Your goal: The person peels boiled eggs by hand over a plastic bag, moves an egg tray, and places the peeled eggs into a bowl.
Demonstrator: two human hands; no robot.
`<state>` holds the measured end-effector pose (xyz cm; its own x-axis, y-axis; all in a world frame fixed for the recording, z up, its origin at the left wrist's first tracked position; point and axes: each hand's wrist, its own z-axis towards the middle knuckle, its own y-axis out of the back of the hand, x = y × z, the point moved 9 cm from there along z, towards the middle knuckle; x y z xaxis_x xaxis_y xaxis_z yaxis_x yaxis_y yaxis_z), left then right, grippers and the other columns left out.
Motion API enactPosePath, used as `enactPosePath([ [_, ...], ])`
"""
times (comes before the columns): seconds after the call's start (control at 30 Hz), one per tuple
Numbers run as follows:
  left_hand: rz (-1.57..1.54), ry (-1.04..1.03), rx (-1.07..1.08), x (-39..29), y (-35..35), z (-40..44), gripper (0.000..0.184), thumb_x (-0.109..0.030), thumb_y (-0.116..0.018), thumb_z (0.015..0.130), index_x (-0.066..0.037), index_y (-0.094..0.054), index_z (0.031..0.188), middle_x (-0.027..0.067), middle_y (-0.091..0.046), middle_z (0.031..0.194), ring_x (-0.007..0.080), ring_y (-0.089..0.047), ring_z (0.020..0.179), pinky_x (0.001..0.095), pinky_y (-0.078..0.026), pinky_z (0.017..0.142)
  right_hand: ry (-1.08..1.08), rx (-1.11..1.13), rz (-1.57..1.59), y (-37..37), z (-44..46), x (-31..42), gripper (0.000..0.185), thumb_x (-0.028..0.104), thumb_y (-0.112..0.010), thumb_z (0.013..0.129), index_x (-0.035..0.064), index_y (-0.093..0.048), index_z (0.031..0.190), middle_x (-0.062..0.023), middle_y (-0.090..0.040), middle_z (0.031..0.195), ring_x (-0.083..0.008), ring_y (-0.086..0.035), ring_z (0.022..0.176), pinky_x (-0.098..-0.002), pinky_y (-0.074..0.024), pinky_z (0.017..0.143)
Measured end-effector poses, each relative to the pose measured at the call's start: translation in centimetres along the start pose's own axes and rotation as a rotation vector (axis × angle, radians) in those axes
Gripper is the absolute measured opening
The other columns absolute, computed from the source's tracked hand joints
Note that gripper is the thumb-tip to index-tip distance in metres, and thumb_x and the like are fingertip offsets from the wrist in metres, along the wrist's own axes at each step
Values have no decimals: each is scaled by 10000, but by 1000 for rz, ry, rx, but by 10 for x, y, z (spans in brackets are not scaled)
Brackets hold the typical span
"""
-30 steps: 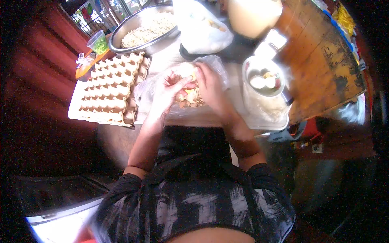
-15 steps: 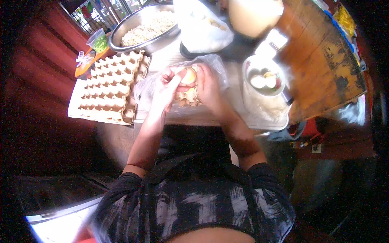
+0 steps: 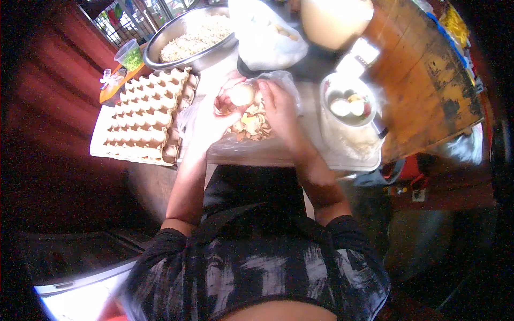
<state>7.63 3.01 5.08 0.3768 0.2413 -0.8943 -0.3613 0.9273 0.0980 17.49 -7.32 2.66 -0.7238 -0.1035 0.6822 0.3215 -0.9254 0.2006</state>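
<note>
A pale egg (image 3: 242, 95) sits in my left hand (image 3: 217, 119), whose fingers and thumb curve round it. My right hand (image 3: 279, 107) is close against the egg's right side, fingers together and bent toward it. What lies under those fingertips is too blurred to make out. Just below both hands, a pile of broken brown eggshells (image 3: 251, 125) rests on a clear plastic bag (image 3: 289, 86). To the right, a white bowl (image 3: 325, 91) contains several peeled eggs (image 3: 339, 107).
On the left are stacked cardboard egg trays (image 3: 142, 117). Behind them stand a steel basin (image 3: 155, 53) of chopped food and a plastic cup (image 3: 128, 56) with green pieces. A white bag (image 3: 265, 43), a large tan container (image 3: 337, 21) and a wooden table (image 3: 423, 80) are farther back.
My left hand has opened out and turned, so the egg now rests more in its fingers. The egg shifted slightly left, uncovering more of the shell pile. My right hand stayed beside it.
</note>
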Motion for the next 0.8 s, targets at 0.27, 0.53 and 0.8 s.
enactPosePath([
  [0.27,600,-227,132,-30,-18,4,794,76,-634,701,-48,-271,1397,146,-428,1330,223,-468,1188,335,-419,958,-72,221,462,-13,-1,14,356,130,-623,854,-23,-519,1158,-95,-593,968,-140,-579,907,-272,-473,770],
  [0.53,404,21,33,5,1,-3,618,-60,-694,773,-9,-402,1315,110,-549,1153,160,-543,1030,286,-449,877,-219,240,653,-25,-2,-16,346,97,-608,857,-21,-489,1160,-95,-576,1053,-156,-564,975,-272,-472,812],
  [0.8,203,167,-71,11,-6,2,356,-190,-679,824,1,-586,1110,53,-667,874,87,-618,749,213,-477,691,-21,148,147,-5,-2,13,257,145,-536,892,-13,-510,1093,-199,-597,920,-314,-618,844,-367,-482,719],
])
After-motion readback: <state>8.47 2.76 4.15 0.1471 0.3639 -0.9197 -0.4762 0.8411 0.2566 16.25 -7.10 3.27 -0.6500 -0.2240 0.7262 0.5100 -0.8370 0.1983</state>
